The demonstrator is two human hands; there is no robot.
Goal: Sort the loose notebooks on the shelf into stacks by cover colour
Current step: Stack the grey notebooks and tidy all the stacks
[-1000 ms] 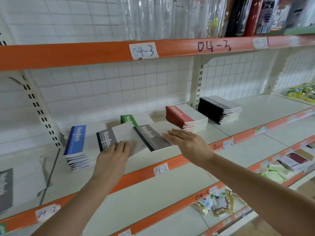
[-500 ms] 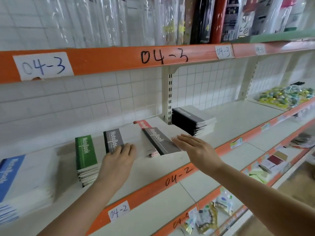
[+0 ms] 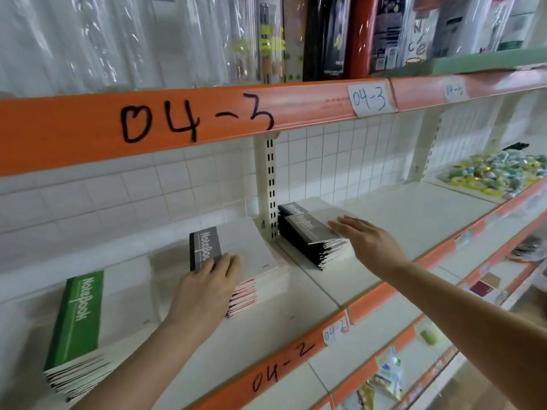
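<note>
On the white shelf (image 3: 296, 318), a grey-spined notebook (image 3: 239, 244) lies on top of the red stack (image 3: 245, 300). My left hand (image 3: 207, 288) rests flat on its near edge, fingers straight. Further right, another grey-spined notebook (image 3: 310, 224) lies on top of the black stack (image 3: 313, 247), slightly askew. Flat on that notebook's right part rests my right hand (image 3: 367, 241), fingers extended. A green stack (image 3: 80, 318) stands at the left.
An orange rail marked 04-3 (image 3: 195, 119) runs overhead with packaged goods above it. A slotted upright (image 3: 268, 184) stands between the red and black stacks. Coloured tape rolls (image 3: 491, 176) lie far right. Lower shelves hold small packets (image 3: 387, 371).
The view swung right; the blue stack left the frame. My right hand carried one grey notebook onto the black stack. My left hand moved the other grey notebook onto the red stack.
</note>
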